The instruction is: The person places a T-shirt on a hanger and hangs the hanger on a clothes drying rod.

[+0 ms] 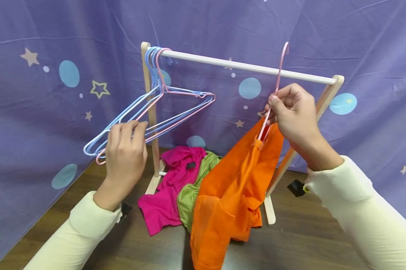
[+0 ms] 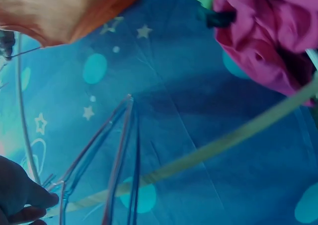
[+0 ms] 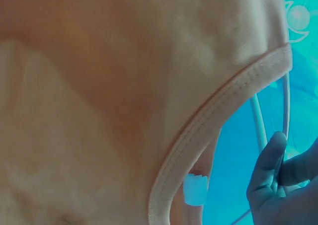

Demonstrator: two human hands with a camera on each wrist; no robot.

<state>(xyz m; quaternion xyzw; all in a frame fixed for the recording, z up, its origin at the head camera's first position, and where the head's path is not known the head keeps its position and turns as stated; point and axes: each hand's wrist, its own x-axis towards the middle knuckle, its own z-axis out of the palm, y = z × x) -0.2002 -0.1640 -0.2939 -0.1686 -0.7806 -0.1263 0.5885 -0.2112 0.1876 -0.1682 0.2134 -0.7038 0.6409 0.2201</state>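
Note:
In the head view, my right hand [image 1: 295,108] pinches a pink hanger [image 1: 281,67] near its neck. An orange shirt [image 1: 219,210] hangs from this hanger, its neckline close below my fingers. The hook stands up near the rail. On the left, my left hand [image 1: 126,153] grips several blue, white and pink hangers [image 1: 176,92] hooked at the rail's left end. The left wrist view shows the left hand's fingertips [image 2: 47,199] at the hangers [image 2: 119,155]. In the right wrist view, the shirt's neckline [image 3: 208,115] lies beside my right hand [image 3: 288,190].
A wooden garment rack with a white rail [image 1: 223,63] stands before a purple patterned curtain [image 1: 203,22]. Below it, a magenta garment [image 1: 176,183] and a green garment [image 1: 189,195] lie heaped on the dark wooden floor [image 1: 297,240]. The right post [image 1: 325,99] stands behind my right hand.

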